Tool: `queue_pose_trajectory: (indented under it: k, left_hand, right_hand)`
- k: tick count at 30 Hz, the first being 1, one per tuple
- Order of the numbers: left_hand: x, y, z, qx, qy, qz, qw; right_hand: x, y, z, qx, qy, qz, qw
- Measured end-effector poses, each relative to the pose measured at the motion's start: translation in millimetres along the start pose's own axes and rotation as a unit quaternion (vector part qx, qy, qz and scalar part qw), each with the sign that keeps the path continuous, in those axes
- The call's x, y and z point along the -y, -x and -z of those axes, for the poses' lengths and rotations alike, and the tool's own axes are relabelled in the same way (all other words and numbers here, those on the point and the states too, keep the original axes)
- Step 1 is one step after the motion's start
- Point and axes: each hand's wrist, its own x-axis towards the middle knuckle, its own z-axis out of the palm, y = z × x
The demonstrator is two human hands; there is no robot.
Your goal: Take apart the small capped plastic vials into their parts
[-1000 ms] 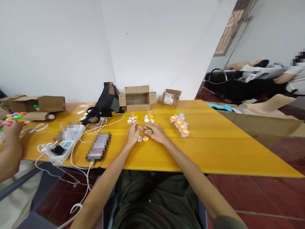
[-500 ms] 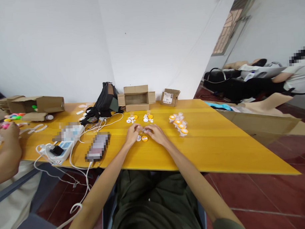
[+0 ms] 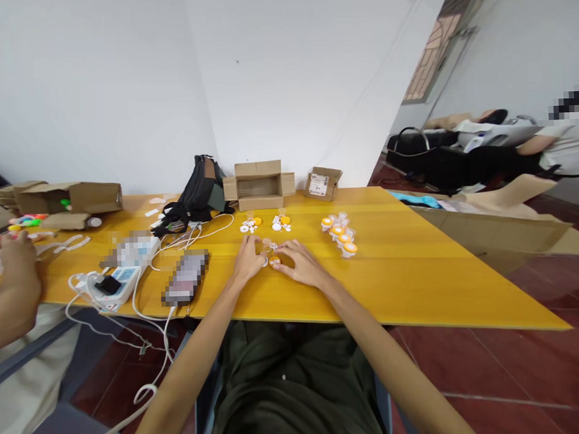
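Note:
My left hand [image 3: 247,260] rests on the table with its fingers stretched forward and its thumb at a white disc [image 3: 264,262], which it partly covers. My right hand [image 3: 299,262] has thumb and fingers apart; the thumb tip is at an orange round lid [image 3: 274,261] with small white pieces on it. Between the hands stands a small clear cup [image 3: 266,243], beside small white parts [image 3: 273,247] near my right fingertips. Farther back lie two groups of white parts, each with an orange lid [image 3: 257,221] and a clear cup [image 3: 250,214].
Several clear cups with orange lids [image 3: 343,238] lie right of my hands. Cardboard boxes [image 3: 260,202] and a black backpack [image 3: 200,191] stand along the wall. A phone [image 3: 186,277], power strip [image 3: 125,283] and cables lie left. Another person's hand [image 3: 18,252] works at far left.
Both hands have come nearer to me and moved apart, uncovering the clear cup and small white parts. The right thumb now reaches the orange lid, the left thumb the white disc.

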Motion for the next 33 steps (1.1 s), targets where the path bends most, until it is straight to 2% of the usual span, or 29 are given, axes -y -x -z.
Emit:
queue_pose_trajectory:
  k: [4,9,15,20,27,33]
  left_hand:
    - [-6,4,1.3,0.025,-0.009,-0.007,1.0]
    - [-9,5,2.9,0.035,-0.031,-0.02,0.999]
    - [-12,6,4.0,0.014,-0.026,-0.037,0.999]
    - [-18,8,7.8,-0.046,-0.015,-0.124,0.991]
    - [-21,16,5.5,0.013,-0.055,-0.283,0.957]
    - [-18,15,4.4,0.022,-0.066,-0.309,0.949]
  right_hand:
    - [4,1,-1,0.026,0.027,0.008,0.999]
    - [6,-1,1,0.02,0.029,0.002,0.999]
    - [6,-2,3,0.002,0.009,0.004,1.0]
    - [5,-2,3,-0.031,0.006,-0.005,0.999]
    - [-1,-1,0,-0.069,-0.044,0.004,0.997]
    - [-3,-1,-1,-0.075,-0.059,0.008,0.995]
